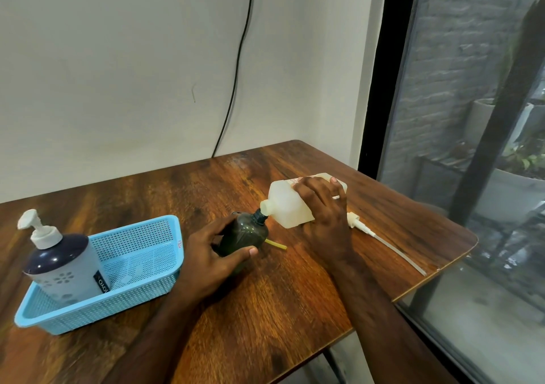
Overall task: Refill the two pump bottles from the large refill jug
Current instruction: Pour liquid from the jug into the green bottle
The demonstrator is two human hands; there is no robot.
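A dark bottle (244, 234) is gripped by the left hand (206, 258) near the middle of the table (265, 295), its open neck met by the spout of a tilted refill jug (290, 205), around which the right hand (326, 206) is curled. A white pump (380, 240) lies towards the right edge, behind that hand. A second pump bottle (63, 261) stands in a blue basket (138, 268) at the left edge.
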